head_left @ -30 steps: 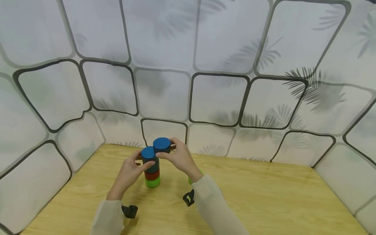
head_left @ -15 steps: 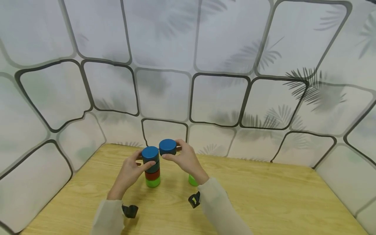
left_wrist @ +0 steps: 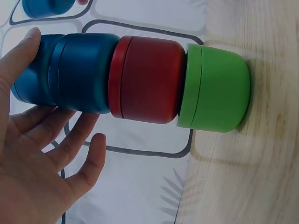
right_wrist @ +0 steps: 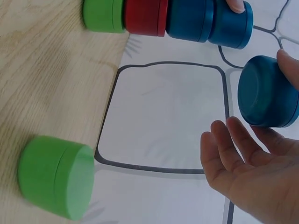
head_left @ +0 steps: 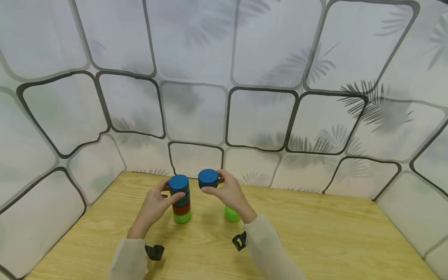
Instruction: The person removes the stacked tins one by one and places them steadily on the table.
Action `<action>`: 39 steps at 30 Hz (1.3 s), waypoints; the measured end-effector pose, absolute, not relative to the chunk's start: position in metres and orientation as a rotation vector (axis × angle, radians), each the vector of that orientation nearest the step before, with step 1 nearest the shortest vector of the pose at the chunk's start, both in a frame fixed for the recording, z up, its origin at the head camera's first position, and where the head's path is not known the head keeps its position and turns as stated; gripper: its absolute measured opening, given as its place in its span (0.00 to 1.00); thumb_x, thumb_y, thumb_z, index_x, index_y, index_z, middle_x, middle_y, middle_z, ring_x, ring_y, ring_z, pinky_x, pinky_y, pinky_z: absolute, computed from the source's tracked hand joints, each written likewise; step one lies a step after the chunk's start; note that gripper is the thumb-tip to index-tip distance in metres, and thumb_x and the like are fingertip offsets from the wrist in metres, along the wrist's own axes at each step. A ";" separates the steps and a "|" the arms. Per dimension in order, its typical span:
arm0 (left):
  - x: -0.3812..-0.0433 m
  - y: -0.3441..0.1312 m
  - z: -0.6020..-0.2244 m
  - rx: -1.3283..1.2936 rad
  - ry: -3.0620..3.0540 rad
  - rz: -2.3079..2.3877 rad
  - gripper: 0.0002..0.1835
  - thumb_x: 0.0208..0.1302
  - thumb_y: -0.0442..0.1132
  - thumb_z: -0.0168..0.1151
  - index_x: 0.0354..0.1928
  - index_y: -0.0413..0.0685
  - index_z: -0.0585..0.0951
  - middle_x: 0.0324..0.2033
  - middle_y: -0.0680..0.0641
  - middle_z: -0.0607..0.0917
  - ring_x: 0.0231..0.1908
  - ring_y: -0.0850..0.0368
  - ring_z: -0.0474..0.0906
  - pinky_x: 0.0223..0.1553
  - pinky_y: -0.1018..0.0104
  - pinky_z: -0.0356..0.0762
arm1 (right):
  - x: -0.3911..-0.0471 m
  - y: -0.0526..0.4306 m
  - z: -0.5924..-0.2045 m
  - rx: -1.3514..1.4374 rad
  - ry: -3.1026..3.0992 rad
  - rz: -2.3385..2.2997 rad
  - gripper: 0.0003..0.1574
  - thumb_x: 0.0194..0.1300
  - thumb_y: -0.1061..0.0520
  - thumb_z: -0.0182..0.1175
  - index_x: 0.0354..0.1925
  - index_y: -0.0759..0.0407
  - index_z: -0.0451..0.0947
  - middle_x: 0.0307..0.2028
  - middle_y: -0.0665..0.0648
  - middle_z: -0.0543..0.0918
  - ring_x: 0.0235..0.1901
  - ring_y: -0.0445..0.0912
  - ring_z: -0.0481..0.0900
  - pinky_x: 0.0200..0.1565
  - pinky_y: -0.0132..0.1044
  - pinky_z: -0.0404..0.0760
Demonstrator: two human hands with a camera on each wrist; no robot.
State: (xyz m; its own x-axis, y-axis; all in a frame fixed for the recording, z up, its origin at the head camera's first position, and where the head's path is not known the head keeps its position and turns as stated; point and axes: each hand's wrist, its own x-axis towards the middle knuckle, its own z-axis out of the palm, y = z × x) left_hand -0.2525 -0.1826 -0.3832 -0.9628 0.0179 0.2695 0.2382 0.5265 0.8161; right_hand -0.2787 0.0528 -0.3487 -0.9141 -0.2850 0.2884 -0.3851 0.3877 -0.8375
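Several small round lidded canisters stand stacked at the left of the table. The bottom one is a green canister [left_wrist: 217, 88], then come a red canister [left_wrist: 149, 79], a blue canister [left_wrist: 86, 72] and a top blue canister [head_left: 179, 183]. My left hand [head_left: 154, 200] grips the upper part of the stack, thumb in front and fingers behind. To the right of the stack, my right hand [head_left: 231, 193] pinches a separate blue canister [head_left: 208, 179] in the air, level with the stack's top. Below that hand, a second green canister [right_wrist: 56, 177] stands upright on the table.
The pale wooden table [head_left: 315, 233] reaches to a patterned cloth wall [head_left: 260, 116] at the back, with more cloth on both sides. Black wrist mounts [head_left: 154, 252] hang below the sleeves, close over the tabletop.
My right hand has moved right and slightly down with its blue canister, away from the stack's top. The second green canister has come further into sight. My left hand stays on the stack.
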 end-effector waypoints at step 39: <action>-0.249 -0.184 -0.382 -0.238 -2.522 -1.441 0.34 0.69 0.43 0.69 0.70 0.33 0.69 0.58 0.33 0.80 0.59 0.38 0.75 0.55 0.44 0.76 | -0.280 0.105 -0.374 0.484 -2.545 1.531 0.31 0.56 0.58 0.77 0.57 0.63 0.80 0.46 0.57 0.82 0.43 0.52 0.80 0.40 0.44 0.80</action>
